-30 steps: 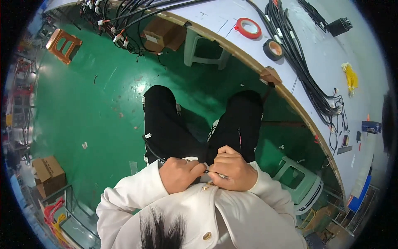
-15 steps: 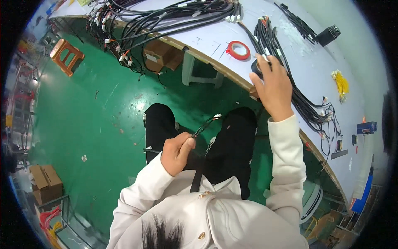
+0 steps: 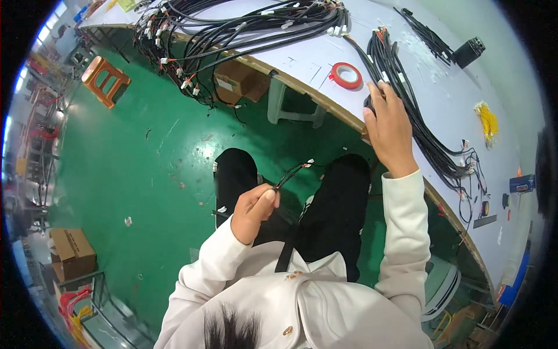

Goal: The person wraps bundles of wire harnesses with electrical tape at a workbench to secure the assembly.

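In front of my lap, my left hand (image 3: 253,212) is closed, pinching a thin black wire harness (image 3: 286,176) between thumb and fingers. The harness's free end points up and right, with a small white connector (image 3: 309,163) at its tip. At the table's front edge, my right hand (image 3: 390,131) curls its fingers over a roll of black tape (image 3: 368,103), mostly hidden under them. Just left of that hand lies a red tape roll (image 3: 346,76). A bundle of black cables (image 3: 401,81) runs along the table to its right.
A large heap of black cables (image 3: 250,29) hangs partly over the edge of the white table (image 3: 308,67). Yellow wires (image 3: 487,124) and a black cylinder (image 3: 468,52) lie on the right. An orange stool (image 3: 106,81) and a cardboard box (image 3: 72,253) stand on the green floor.
The whole view has shifted slightly, so everything sits further right. My right hand now covers more of the black tape roll. My left hand keeps its hold on the harness.
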Demonstrator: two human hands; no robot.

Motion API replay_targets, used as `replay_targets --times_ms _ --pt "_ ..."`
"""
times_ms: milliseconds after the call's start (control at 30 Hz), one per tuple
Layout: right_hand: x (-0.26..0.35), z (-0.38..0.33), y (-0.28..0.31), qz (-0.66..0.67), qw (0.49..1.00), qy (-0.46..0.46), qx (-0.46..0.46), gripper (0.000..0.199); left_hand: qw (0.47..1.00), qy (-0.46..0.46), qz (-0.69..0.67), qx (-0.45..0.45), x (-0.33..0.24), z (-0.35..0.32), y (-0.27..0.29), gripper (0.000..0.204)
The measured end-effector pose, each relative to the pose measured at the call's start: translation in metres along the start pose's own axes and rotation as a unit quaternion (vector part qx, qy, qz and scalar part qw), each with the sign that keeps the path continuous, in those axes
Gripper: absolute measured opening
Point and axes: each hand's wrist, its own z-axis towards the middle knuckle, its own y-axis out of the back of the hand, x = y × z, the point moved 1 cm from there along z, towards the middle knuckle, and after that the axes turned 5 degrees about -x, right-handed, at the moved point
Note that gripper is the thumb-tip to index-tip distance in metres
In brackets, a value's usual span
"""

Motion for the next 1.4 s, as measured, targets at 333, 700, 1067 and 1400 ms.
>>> replay_targets --times_ms 333,700,1067,1400 --pt "0.021 -0.022 0.028 0.443 0.89 -0.108 -0.02 0.038 0.999 0.017 -0.038 -0.013 -0.002 0.002 -0.008 0.032" --pt "0.082 -0.112 0.025 0.791 0.523 -0.299 0.105 0.026 0.999 0.039 -0.027 0.022 0.0 0.003 -0.017 0.031" --pt "0.105 -0.137 0.005 0.72 0.481 -0.431 0.254 0.026 0.996 0.011 0.031 0.087 -0.005 -0.006 -0.026 0.037" --pt "0.101 -0.134 -0.004 0.762 0.469 -0.322 0.309 0.063 0.98 0.085 0.037 0.177 -0.01 -0.014 -0.032 0.032"
